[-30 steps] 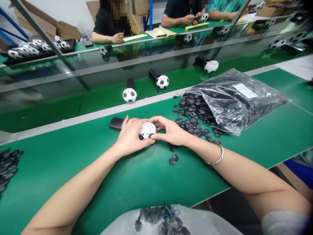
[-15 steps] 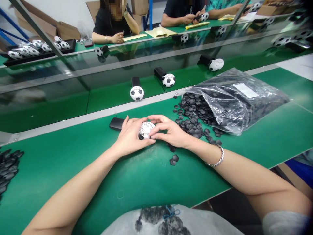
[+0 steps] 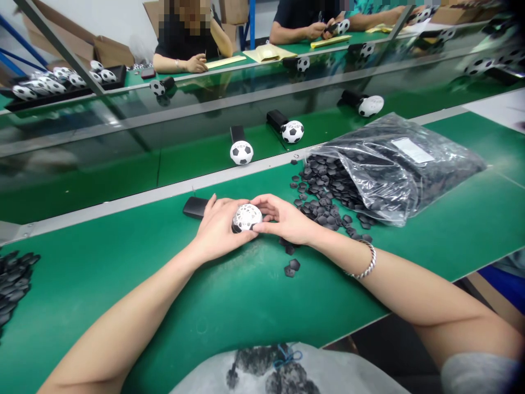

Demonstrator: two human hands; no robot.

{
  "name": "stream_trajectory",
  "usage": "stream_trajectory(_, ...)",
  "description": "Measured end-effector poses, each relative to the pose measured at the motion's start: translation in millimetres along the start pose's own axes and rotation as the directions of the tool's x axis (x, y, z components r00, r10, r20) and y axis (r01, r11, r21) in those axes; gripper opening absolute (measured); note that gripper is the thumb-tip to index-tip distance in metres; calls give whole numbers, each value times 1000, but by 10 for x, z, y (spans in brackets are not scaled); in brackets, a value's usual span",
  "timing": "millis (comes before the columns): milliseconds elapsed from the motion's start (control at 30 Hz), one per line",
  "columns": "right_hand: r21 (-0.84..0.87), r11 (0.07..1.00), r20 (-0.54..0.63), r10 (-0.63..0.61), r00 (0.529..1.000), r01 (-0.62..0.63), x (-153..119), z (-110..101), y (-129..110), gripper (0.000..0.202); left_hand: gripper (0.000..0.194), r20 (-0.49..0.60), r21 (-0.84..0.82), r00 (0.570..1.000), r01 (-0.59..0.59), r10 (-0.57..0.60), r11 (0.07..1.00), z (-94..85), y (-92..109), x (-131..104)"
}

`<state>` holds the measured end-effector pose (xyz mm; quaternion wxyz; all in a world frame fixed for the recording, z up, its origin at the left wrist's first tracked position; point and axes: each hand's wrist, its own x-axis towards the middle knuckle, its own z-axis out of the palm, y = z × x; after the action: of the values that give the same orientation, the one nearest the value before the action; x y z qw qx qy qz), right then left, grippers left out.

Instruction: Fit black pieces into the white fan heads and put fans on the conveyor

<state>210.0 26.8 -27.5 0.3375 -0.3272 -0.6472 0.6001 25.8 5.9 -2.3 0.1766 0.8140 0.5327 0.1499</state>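
Note:
A small soccer-ball piece [image 3: 248, 216] is between my hands over the green bench, its white openwork top facing up and black patches low on its side. My left hand [image 3: 221, 221] is closed around its left side. My right hand [image 3: 283, 219] grips the right side, thumb at the front and fingers curled behind. A black handle [image 3: 194, 207] sticks out beyond my left hand; whether it joins the ball is hidden. To the right of my right hand lie loose black pentagon pieces [image 3: 324, 212], spilling from a clear plastic bag [image 3: 414, 169].
Beyond the bench's metal edge, soccer balls with black handles [image 3: 241, 152] lie on a green conveyor [image 3: 197, 156]. More black pieces [image 3: 14, 284] are heaped at the left. Across the conveyor, people sit near a tray of balls [image 3: 115, 82].
My right fingers have shifted back from the ball's top to its right side. Balls on the near belt have moved right, and those on the far belt left.

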Motion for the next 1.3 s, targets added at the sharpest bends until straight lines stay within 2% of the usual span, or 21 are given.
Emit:
stream_trajectory(167, -130, 991, -23, -28, 999, 25, -4, 36, -21, 44, 56, -16, -25, 1000, -15, 14, 1000, -9, -14, -8)
stream_trajectory(233, -185, 982, 23, -37, 999, 41, 23, -23, -34, 40, 56, 2, -27, 999, -54, 54, 998, -7, -21, -12)
stream_trajectory(300, -303, 951, 5, -60, 998, 59, 69, -165, -44, 32, 59, 29, -24, 994, -107, 108, 994, 3, -18, -17)
stream_trajectory(367, -550, 835, -135, -132, 982, 36, 114, -380, -46, 20, 64, 34, -13, 989, -143, 143, 990, 13, -8, -22)
stream_trajectory(433, -793, 600, -285, -210, 935, -107, 139, -611, -40, 14, 65, 32, -6, 987, -154, 154, 988, 5, 0, -26)
stream_trajectory(500, -887, 384, -343, -180, 922, -255, 144, -790, -30, 14, 59, 57, -21, 982, -180, 180, 984, -26, -7, -27)
stream_trajectory(533, -904, 314, -347, -142, 927, -291, 141, -843, -26, 15, 55, 82, -31, 977, -197, 198, 980, -45, -16, -28)
stream_trajectory(600, -930, 231, -312, -82, 947, -286, 137, -877, -26, 17, 52, 111, -35, 976, -184, 186, 982, -70, -38, -31)
stream_trajectory(733, -976, 76, -207, -67, 976, -202, 150, -795, -39, 21, 72, 10, 0, 996, 83, -83, 997, 6, -52, -54)
stream_trajectory(767, -982, 34, -189, -69, 980, -187, 155, -780, -38, 22, 75, -22, -13, 992, 127, -127, 992, 42, -50, -58)
stream_trajectory(833, -985, -18, -171, -79, 982, -173, 163, -774, -29, 24, 73, -55, -54, 990, 129, -132, 990, 96, -55, -58)
stream_trajectory(900, -984, 19, -179, -95, 979, -178, 163, -776, -24, 26, 67, -44, -96, 996, 69, -74, 993, 95, -88, -42)
stream_trajectory(933, -981, 86, -181, -108, 977, -172, 158, -766, -29, 26, 65, -15, -122, 999, 27, -29, 992, 72, -115, -29)
stream_trajectory(967, -970, 187, -181, -125, 976, -156, 148, -742, -41, 25, 64, 27, -154, 999, -19, 23, 988, 37, -147, -16)
stream_trajectory(1033, -877, 471, -170, -132, 976, -89, 115, -645, -85, 21, 62, 122, -228, 982, -111, 141, 967, -47, -211, 8)
stream_trajectory(1100, -649, 760, -138, -82, 987, -27, 68, -499, -146, 15, 60, 183, -280, 956, -173, 229, 944, -113, -251, 20)
stream_trajectory(1133, -512, 859, -106, -50, 993, -11, 43, -421, -179, 13, 59, 195, -291, 949, -185, 247, 939, -130, -256, 21)
stream_trajectory(1200, -320, 947, -38, -37, 999, 23, -6, -289, -239, 10, 60, 199, -295, 947, -188, 253, 937, -132, -235, 14)
stream_trajectory(1300, -351, 924, 54, -140, 989, 150, -61, -193, -308, 7, 61, 201, -307, 944, -195, 263, 932, -87, -171, -2)
